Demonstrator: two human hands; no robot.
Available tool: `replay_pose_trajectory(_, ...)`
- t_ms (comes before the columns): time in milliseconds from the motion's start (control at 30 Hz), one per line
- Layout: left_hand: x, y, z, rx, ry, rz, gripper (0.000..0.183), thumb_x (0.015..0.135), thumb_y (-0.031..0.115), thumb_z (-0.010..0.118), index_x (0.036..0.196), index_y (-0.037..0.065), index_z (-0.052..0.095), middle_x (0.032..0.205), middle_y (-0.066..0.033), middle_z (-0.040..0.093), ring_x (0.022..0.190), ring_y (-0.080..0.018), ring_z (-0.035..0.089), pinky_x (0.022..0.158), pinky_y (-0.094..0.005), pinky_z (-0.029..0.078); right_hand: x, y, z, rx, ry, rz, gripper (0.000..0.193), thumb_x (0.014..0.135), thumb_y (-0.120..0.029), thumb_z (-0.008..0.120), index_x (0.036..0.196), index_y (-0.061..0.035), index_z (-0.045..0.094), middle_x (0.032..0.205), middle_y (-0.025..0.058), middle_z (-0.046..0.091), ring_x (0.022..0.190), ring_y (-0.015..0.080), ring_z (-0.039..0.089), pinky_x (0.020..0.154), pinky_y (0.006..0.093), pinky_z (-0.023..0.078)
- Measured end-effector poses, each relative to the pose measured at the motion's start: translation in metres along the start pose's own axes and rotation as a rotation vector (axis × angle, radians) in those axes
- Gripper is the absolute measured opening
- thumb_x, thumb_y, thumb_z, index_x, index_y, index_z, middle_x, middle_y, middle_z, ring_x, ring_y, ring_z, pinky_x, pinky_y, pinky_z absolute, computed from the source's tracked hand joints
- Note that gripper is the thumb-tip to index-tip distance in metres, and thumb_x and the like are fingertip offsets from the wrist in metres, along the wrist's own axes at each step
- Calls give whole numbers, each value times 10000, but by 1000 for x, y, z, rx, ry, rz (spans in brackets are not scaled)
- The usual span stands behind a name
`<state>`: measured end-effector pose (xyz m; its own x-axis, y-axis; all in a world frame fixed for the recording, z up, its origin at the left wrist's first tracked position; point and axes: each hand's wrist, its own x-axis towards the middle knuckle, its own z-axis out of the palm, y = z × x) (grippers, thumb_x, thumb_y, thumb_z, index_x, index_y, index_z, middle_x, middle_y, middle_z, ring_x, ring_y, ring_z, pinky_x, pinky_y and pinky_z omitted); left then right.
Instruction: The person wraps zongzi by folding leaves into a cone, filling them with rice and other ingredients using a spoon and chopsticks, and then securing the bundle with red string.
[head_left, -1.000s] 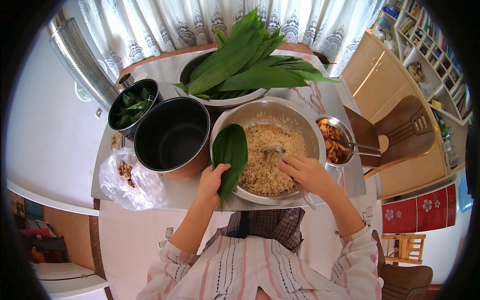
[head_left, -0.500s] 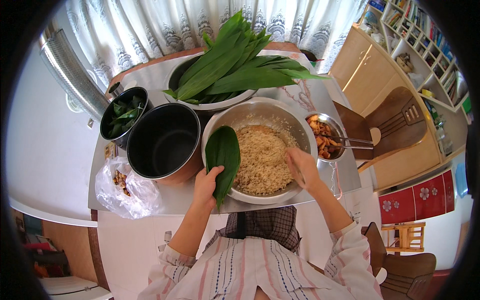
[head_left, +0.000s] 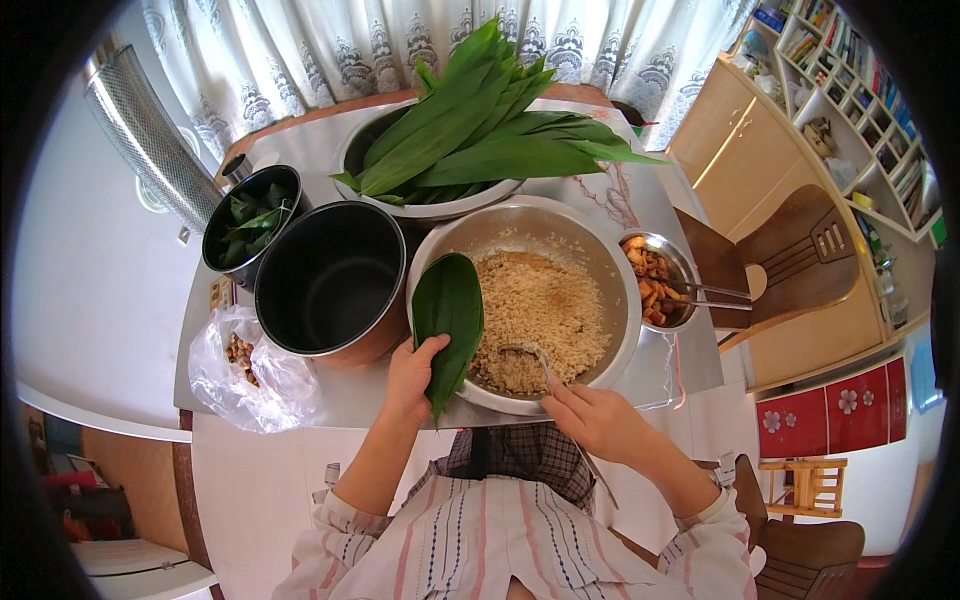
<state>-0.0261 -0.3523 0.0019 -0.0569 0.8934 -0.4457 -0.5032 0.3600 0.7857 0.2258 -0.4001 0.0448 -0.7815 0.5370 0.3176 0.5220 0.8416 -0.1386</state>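
My left hand (head_left: 408, 382) pinches a broad green leaf (head_left: 447, 318) between thumb and fingers, holding it upright, curved slightly, over the left side of a large steel bowl (head_left: 622, 335). Pale brownish rice grains (head_left: 545, 300) fill much of that bowl. At the bowl's near rim, my right hand (head_left: 598, 425) grips the thin handle of a metal spoon (head_left: 543, 362). The spoon's head is down in the rice near the front, partly covered by grains. Its handle end sticks out below my hand, toward my body.
Left of the bowl stands a dark-lined pot (head_left: 268, 310), with a smaller pot (head_left: 212, 235) of green leaf-wrapped pieces behind it. A plastic bag (head_left: 215, 385) holds small brown pieces. Behind sits a basin (head_left: 455, 208) of long leaves (head_left: 430, 150). Right is a meat-like filling dish (head_left: 690, 318) with metal chopsticks (head_left: 712, 291).
My right hand has moved from the bowl's right inner side to its near rim, and the spoon now shows in the rice. My left hand and the leaf have hardly moved.
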Motion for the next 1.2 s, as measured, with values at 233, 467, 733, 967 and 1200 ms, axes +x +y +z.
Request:
replay_pose_trajectory(233,2,-1,-4,29,-21,-14,268,837,116,563,1047,-50,545,897,-136,636,684,-222,629,594,-304,525,18,54,21,-25,167,102,325,729,-58,607,1042,4,547,1040,161,604,807,278,603,696,354,512)
replay_pose_trajectory(467,-2,-2,-1,-16,-13,25,267,838,111,567,1053,-45,542,897,-137,638,679,-224,629,579,-305,525,54,118,8,-70,266,249,203,765,-25,566,968,-16,553,896,139,613,799,316,586,692,402,479)
replay_pose_trajectory(733,-2,-3,0,-15,4,48,264,833,104,571,1040,-57,540,877,-132,635,672,-223,627,572,-307,522,58,136,49,303,161,287,166,771,-45,548,934,-16,544,860,144,593,784,329,572,681,395,456)
replay_pose_trajectory(967,-2,-3,2,-21,31,59,251,833,113,571,1024,-50,552,871,-130,634,660,-217,623,560,-298,511,10,71,-3,122,48,16,256,768,-57,543,1021,-19,553,1025,172,593,864,318,590,749,381,484)
replay_pose_trajectory(1200,-2,-3,1,3,12,44,269,837,118,571,1047,-49,551,875,-137,639,659,-222,627,556,-297,511,46,131,13,-24,166,167,233,788,-56,537,1018,-17,548,967,143,603,824,327,580,722,399,480)
